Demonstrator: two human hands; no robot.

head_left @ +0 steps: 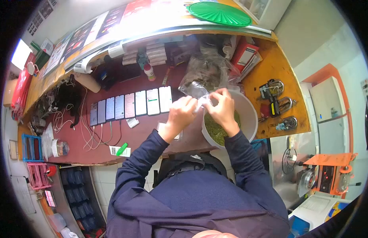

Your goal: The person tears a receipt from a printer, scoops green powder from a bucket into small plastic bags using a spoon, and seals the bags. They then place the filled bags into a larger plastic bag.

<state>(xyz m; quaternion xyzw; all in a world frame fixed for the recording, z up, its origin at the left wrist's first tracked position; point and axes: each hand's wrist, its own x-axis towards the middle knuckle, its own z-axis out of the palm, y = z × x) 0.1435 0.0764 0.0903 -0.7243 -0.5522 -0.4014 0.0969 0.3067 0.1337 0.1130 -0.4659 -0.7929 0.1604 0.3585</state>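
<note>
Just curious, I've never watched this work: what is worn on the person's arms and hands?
Long, dark navy sleeves, loose and creased, cover both arms to the wrists; no markings show. The left hand and right hand are bare, without gloves. No watch or ring shows.

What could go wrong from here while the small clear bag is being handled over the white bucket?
1. The left hand and right hand pinch the small clear bag near the rim of the white bucket; green material could spill onto the counter beside the row of phones.
2. The bucket seems to stand close to the counter's front edge, so a forearm nudge might tip it off.
</note>
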